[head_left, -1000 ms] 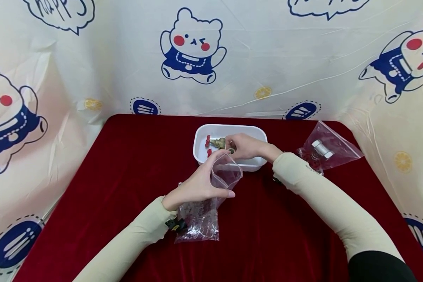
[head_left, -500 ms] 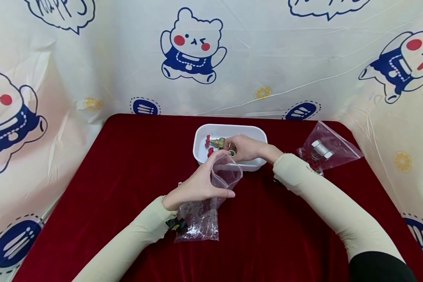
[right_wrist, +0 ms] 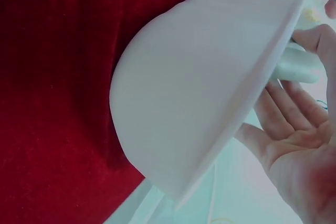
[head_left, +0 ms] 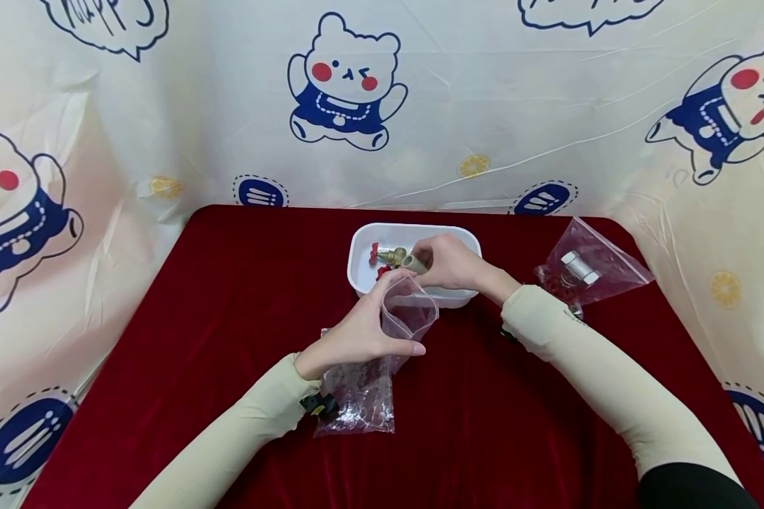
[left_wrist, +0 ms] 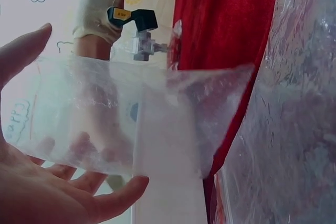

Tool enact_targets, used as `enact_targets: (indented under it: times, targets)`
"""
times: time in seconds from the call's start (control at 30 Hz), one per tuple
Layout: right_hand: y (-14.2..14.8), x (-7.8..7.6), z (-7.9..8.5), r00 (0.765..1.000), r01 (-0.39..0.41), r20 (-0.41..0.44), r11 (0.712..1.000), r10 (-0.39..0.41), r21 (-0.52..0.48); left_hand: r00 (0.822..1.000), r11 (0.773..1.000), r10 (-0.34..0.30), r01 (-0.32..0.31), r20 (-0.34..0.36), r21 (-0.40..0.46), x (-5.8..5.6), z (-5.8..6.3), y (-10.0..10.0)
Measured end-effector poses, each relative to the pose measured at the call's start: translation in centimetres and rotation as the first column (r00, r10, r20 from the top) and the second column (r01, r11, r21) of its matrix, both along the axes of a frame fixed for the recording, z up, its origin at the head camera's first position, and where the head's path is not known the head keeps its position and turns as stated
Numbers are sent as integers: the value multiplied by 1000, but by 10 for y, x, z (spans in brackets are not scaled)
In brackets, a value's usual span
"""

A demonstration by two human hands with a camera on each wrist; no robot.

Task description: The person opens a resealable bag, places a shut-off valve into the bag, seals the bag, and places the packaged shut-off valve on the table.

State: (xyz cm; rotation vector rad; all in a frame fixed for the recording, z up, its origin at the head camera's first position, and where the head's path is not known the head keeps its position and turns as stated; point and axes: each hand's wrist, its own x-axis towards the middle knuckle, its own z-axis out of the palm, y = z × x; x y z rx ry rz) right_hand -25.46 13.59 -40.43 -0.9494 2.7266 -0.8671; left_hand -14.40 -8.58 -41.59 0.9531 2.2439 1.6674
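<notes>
My left hand [head_left: 356, 331] curves round a clear plastic bag [head_left: 409, 314], thumb and fingers spread at its gaping mouth, just in front of a white tray [head_left: 455, 302]. Over the tray, my right hand [head_left: 450, 260] holds a greyish-beige tubular pipe fitting [head_left: 414, 264]. From the right wrist, the fitting [right_wrist: 299, 65] shows between thumb and fingers above the rim, partly hidden. Left of it in the tray lies a brass valve with a red handle [head_left: 388, 256]. A second red handle [head_left: 383, 271] peeks out behind the left fingertips; the rest of that piece is hidden.
At the right of the dark red cloth [head_left: 516, 417] lies a zip bag [head_left: 614, 283] with a white-ended metal fitting and red pieces inside. Crinkled clear plastic [head_left: 363, 399] lies beneath the left wrist. A printed curtain [head_left: 216, 106] stands behind the table.
My right hand has lifted slightly with the pipe fitting, which shows more and has turned its round end toward the left. The left hand and bag have stayed put.
</notes>
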Motion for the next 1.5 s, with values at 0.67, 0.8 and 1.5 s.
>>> enact_targets:
  times: [0.67, 0.8, 1.5]
  targets:
    - [7, 13, 18, 995, 76, -70, 997, -78, -26, 999, 998, 40, -40, -5, -47, 2, -2, 4]
    - [9, 15, 26, 989, 121, -79, 992, -123, -32, 999, 998, 37, -38, -12, -54, 2, -4, 6]
    - [14, 41, 70, 953, 286, -67, 951, -295, -119, 994, 995, 102, -102, -29, -2, 5, -9, 13]
